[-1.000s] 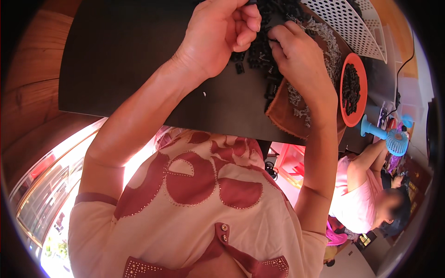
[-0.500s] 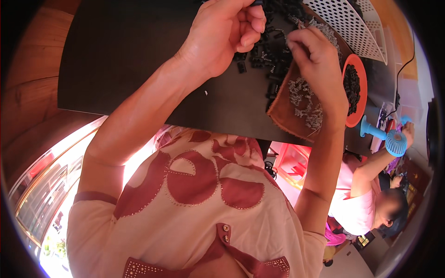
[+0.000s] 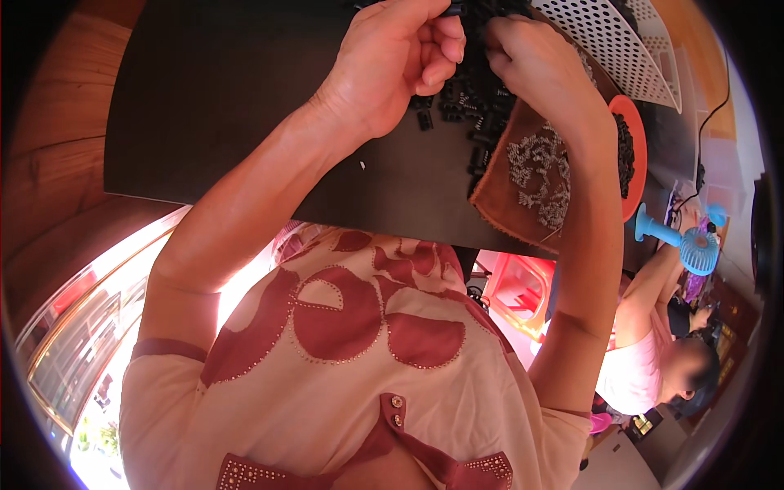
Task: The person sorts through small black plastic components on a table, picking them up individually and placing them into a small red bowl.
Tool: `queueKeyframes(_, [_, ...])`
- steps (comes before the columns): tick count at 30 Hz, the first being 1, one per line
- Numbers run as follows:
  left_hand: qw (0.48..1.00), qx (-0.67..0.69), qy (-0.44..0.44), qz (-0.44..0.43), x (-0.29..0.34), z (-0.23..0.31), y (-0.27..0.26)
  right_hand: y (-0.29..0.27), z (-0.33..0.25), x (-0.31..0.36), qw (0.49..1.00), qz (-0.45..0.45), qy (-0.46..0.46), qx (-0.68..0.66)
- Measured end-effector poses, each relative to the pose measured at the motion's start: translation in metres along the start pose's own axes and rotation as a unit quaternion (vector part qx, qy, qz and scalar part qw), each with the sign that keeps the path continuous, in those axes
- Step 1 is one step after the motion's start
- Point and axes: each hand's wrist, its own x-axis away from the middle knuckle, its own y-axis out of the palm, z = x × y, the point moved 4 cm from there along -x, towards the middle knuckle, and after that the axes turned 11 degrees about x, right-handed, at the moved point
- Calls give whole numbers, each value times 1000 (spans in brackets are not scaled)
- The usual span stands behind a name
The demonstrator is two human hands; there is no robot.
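My left hand (image 3: 400,65) is raised over the dark tabletop (image 3: 245,106), its fingers curled around a small black plastic part (image 3: 454,9) that shows at the upper edge. Most of that part is hidden by the hand or cut off by the frame. To its right, my right hand (image 3: 539,65) reaches over a pile of small black plastic parts (image 3: 487,122), with its fingers bent and drawn together. What lies between those fingertips, if anything, is hidden. Under my right forearm, many small metal springs (image 3: 539,159) lie scattered on a brown cloth (image 3: 500,194).
An orange bowl (image 3: 638,175) of small black pieces stands right of the cloth. Behind it leans a white perforated basket (image 3: 608,45). A blue handheld fan (image 3: 698,251) is beyond, beside a co-worker in a pink top (image 3: 633,371). A red stool (image 3: 518,286) is below the table edge.
My right hand has moved up and left, from above the springs to the black parts. My left hand has barely shifted. The co-worker's arm has lowered from the fan.
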Motion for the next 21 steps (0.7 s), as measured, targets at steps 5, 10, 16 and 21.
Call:
queueKeyframes(5, [1000, -2, -3, 5, 2, 1, -2, -32, -16, -2, 997, -59, 16, -51])
queueKeyframes(10, [1000, 0, -12, -11, 0, -2, 5, -1, 40, 30, 911, 0, 144, -387])
queueKeyframes(16, [999, 30, -26, -9, 2, -3, 4, -25, 10, 46, 827, 83, 207, -516])
queueKeyframes(21, [994, -18, -55, -93, 5, -11, 7, -38, -9, 48, 758, 138, 175, -613])
